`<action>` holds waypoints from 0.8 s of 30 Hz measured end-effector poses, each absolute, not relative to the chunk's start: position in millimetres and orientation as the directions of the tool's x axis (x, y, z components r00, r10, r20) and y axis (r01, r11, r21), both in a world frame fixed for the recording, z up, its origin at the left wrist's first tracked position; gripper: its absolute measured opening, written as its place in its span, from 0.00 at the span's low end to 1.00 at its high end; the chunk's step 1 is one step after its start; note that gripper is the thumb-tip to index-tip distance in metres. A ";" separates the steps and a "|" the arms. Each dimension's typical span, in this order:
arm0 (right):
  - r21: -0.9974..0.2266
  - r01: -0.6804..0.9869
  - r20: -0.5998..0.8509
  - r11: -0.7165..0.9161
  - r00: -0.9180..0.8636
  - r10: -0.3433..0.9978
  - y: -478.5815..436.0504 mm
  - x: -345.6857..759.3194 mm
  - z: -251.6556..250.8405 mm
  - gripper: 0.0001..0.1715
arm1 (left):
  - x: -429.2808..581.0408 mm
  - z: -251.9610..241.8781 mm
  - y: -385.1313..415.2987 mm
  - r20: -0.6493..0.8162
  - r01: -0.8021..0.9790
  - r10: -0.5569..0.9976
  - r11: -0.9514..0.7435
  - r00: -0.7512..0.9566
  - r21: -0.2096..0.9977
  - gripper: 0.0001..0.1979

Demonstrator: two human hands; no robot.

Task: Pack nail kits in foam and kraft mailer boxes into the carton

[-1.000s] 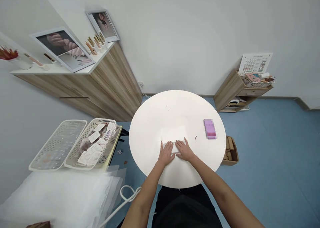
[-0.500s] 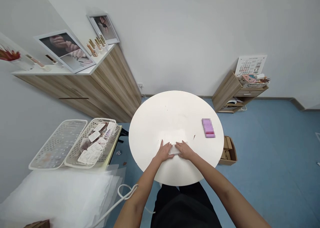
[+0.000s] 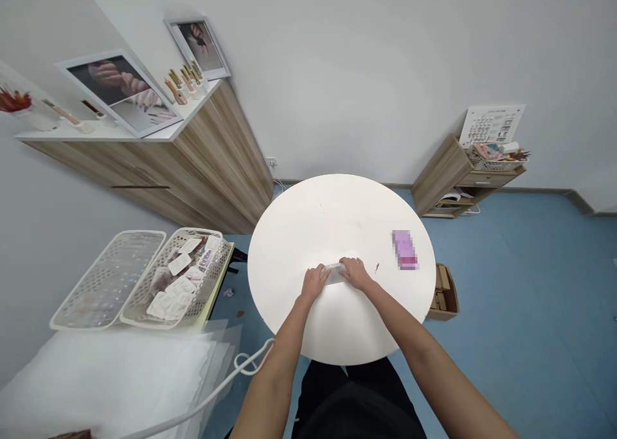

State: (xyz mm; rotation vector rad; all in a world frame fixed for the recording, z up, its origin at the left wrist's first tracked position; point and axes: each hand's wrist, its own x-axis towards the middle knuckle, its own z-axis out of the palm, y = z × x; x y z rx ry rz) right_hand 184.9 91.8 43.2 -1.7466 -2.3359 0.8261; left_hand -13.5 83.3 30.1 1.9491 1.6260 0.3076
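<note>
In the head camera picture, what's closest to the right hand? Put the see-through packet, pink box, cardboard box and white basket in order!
1. Clear plastic packet, touching the right hand, on its left.
2. Pink box, on the table, to the right.
3. Cardboard box, on the floor, past the table's right edge.
4. White basket, far left.

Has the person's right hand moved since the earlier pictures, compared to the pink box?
Yes. The right hand, at the clear packet, has moved forward, away from the body, closer to level with the pink box.
</note>
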 end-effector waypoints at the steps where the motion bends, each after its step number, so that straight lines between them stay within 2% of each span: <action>1: -0.472 0.859 -0.213 0.196 -0.328 0.920 93.8 185.0 41.1 0.16 | -13.1 27.7 85.4 -0.178 0.829 0.959 -0.089 0.222 0.552 0.15; 7: -0.400 0.897 -0.189 0.187 -0.280 0.941 104.3 186.3 21.6 0.21 | -7.2 17.5 90.2 -0.099 0.890 0.981 -0.106 0.166 0.443 0.11; 11: -0.406 0.902 -0.162 0.147 -0.230 0.960 104.0 189.8 11.9 0.23 | -4.1 16.0 85.3 -0.063 0.892 0.990 -0.087 0.128 0.443 0.13; 13: -0.421 0.904 -0.140 0.073 -0.144 0.980 98.3 193.3 9.2 0.28 | -5.2 15.9 80.1 -0.060 0.889 0.998 0.008 0.022 0.458 0.18; 16: -0.448 0.881 -0.128 -0.150 0.103 0.987 81.1 200.1 2.5 0.36 | -9.9 14.0 68.5 -0.086 0.823 0.966 0.255 -0.246 0.507 0.29; 18: -0.473 0.822 -0.128 -0.317 0.292 0.948 66.3 204.1 -5.6 0.38 | -13.1 12.3 59.0 -0.140 0.721 0.902 0.413 -0.408 0.557 0.32; 20: -0.490 0.763 -0.139 -0.422 0.409 0.902 53.2 206.5 -15.0 0.37 | -13.8 12.6 50.1 -0.192 0.638 0.846 0.507 -0.497 0.580 0.33; 22: -0.492 0.746 -0.140 -0.450 0.442 0.886 45.6 206.9 -22.0 0.32 | -10.3 16.3 42.8 -0.170 0.656 0.858 0.485 -0.485 0.578 0.31; 24: -0.470 0.758 -0.168 -0.452 0.425 0.889 44.9 205.2 -23.8 0.26 | -2.8 22.1 37.2 -0.080 0.770 0.949 0.294 -0.304 0.566 0.27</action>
